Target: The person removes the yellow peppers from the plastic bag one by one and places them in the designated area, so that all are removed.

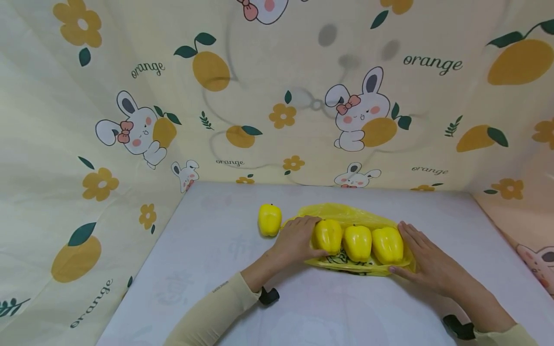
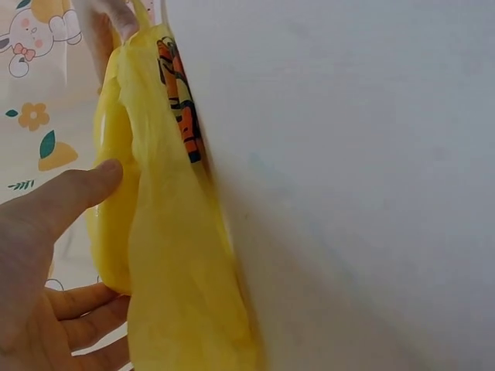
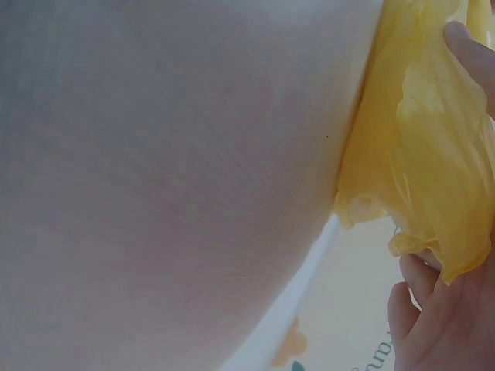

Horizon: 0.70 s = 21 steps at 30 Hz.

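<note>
Three glossy yellow bell peppers stand in a row on a yellow plastic bag (image 1: 346, 211) with a dark print. My left hand (image 1: 296, 240) holds the left bell pepper (image 1: 329, 237), thumb on its near side and fingers round the back. In the left wrist view, the thumb (image 2: 100, 176) presses the pepper's skin. The middle bell pepper (image 1: 358, 243) stands between the other two. My right hand (image 1: 433, 264) rests along the bag's right end beside the right bell pepper (image 1: 388, 245), fingers straight and thumb spread at the near edge. Part of that hand is behind the bag in the right wrist view.
Another yellow bell pepper (image 1: 270, 220) stands on the white table (image 1: 216, 230), left of the bag and behind my left hand. A patterned cloth (image 1: 259, 110) with rabbits and oranges hangs behind the table and at both sides.
</note>
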Each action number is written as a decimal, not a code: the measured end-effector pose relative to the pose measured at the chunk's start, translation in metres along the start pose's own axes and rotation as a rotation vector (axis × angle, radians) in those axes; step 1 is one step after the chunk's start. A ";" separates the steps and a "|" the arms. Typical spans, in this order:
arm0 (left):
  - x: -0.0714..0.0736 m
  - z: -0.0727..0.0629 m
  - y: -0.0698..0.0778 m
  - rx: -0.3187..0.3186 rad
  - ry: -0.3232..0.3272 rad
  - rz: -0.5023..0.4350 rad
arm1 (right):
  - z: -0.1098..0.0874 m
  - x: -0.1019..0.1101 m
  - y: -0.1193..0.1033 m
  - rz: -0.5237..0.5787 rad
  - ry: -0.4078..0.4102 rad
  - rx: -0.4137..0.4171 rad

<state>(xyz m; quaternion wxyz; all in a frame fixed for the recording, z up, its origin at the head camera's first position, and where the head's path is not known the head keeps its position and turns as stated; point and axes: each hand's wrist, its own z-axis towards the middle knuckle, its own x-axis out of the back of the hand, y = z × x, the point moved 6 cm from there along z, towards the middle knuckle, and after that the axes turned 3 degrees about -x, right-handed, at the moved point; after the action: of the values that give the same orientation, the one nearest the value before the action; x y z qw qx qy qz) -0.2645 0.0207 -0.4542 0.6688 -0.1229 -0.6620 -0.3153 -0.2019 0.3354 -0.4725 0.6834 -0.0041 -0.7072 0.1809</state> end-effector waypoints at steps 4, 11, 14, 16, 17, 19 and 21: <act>0.004 -0.002 -0.004 -0.006 0.013 -0.015 | 0.000 0.000 -0.001 -0.004 0.002 -0.002; 0.014 -0.006 -0.011 -0.006 0.032 -0.043 | 0.000 0.000 -0.001 -0.014 0.005 -0.004; 0.017 -0.008 -0.015 -0.002 0.037 -0.048 | 0.000 0.000 -0.001 -0.018 0.008 -0.003; 0.020 -0.010 -0.017 -0.002 0.045 -0.053 | 0.000 0.000 -0.001 -0.016 0.012 0.000; 0.021 -0.011 -0.019 -0.001 0.048 -0.056 | 0.000 0.000 0.000 -0.012 0.015 0.001; 0.023 -0.013 -0.021 0.000 0.053 -0.062 | 0.000 0.000 0.000 -0.009 0.018 0.005; 0.026 -0.016 -0.023 -0.001 0.056 -0.071 | 0.000 0.001 -0.001 -0.006 0.022 0.006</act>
<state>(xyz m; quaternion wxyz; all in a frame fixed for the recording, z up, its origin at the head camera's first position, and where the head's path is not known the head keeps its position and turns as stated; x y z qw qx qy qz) -0.2669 -0.0130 -0.4361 0.6753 -0.0908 -0.6468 -0.3426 -0.2018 0.3350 -0.4715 0.6916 -0.0016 -0.6992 0.1808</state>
